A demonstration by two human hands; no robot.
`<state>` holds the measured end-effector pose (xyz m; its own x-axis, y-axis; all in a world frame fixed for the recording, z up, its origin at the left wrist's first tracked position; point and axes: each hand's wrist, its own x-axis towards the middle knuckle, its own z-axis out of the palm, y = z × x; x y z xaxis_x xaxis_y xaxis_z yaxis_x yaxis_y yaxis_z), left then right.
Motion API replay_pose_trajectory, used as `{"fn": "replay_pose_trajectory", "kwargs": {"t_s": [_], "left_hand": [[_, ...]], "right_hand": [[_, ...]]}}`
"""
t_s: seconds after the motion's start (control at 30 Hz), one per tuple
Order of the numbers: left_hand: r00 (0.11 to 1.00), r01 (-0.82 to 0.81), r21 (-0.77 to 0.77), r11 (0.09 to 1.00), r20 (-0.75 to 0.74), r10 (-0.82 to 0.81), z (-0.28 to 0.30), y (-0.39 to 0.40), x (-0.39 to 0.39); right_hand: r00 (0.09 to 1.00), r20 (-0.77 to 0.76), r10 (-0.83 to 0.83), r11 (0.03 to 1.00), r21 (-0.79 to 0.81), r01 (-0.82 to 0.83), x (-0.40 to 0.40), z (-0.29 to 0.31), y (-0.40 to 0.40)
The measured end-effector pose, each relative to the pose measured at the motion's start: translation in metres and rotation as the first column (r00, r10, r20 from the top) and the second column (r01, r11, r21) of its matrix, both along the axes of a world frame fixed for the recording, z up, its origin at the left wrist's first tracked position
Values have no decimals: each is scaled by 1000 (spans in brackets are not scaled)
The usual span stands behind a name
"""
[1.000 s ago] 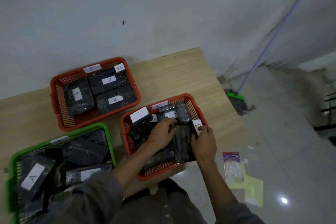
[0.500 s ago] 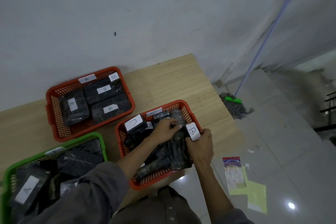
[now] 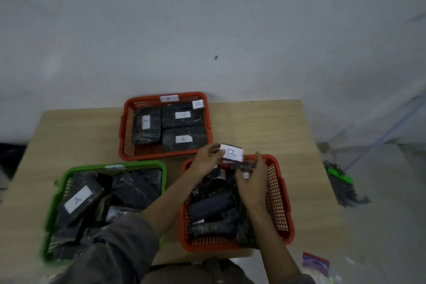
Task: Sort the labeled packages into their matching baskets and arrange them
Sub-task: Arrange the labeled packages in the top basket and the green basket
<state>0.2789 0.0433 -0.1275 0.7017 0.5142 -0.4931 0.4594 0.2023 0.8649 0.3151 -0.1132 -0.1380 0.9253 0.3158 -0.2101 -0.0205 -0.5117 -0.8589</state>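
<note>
A black package with a white "B" label (image 3: pixel 231 154) is lifted above the far edge of the near orange basket (image 3: pixel 280 200). My left hand (image 3: pixel 206 159) grips its left end and my right hand (image 3: pixel 252 182) holds its right side. That basket holds several black packages. The far orange basket (image 3: pixel 125 131) carries three labelled black packages lying flat and a small "B" tag. A green basket (image 3: pixel 55 193) at the left is full of black packages, one labelled "A" (image 3: pixel 77 200).
All three baskets rest on a wooden table (image 3: pixel 265 127) against a white wall. A mop head (image 3: pixel 341 182) lies on the tiled floor to the right. A small coloured packet (image 3: pixel 315 263) lies on the floor by the table's near right corner.
Both hands lifted the "B" package up out of the near orange basket toward its far edge. The camera has swung left, so the baskets sit further right in the view.
</note>
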Motion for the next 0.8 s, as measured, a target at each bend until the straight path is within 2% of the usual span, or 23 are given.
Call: {"fn": "replay_pose_trajectory", "kwargs": {"t_s": [0.13, 0.27, 0.37, 0.6, 0.8], "left_hand": [[978, -206, 120, 971, -7, 208, -4, 46, -11], [914, -400, 60, 915, -45, 403, -12, 98, -15], [908, -407, 77, 910, -74, 412, -16, 135, -9], [893, -420, 87, 903, -138, 428, -42, 205, 21], [893, -418, 71, 905, -149, 424, -61, 225, 51]], "right_hand": [[989, -20, 148, 989, -26, -149, -2, -1, 38], [957, -66, 281, 959, -21, -283, 1, 0, 87], [940, -39, 340, 940, -21, -341, 9, 3, 130], [901, -87, 425, 887, -160, -434, 36, -9, 217], [918, -91, 387, 887, -235, -397, 56, -25, 244]]}}
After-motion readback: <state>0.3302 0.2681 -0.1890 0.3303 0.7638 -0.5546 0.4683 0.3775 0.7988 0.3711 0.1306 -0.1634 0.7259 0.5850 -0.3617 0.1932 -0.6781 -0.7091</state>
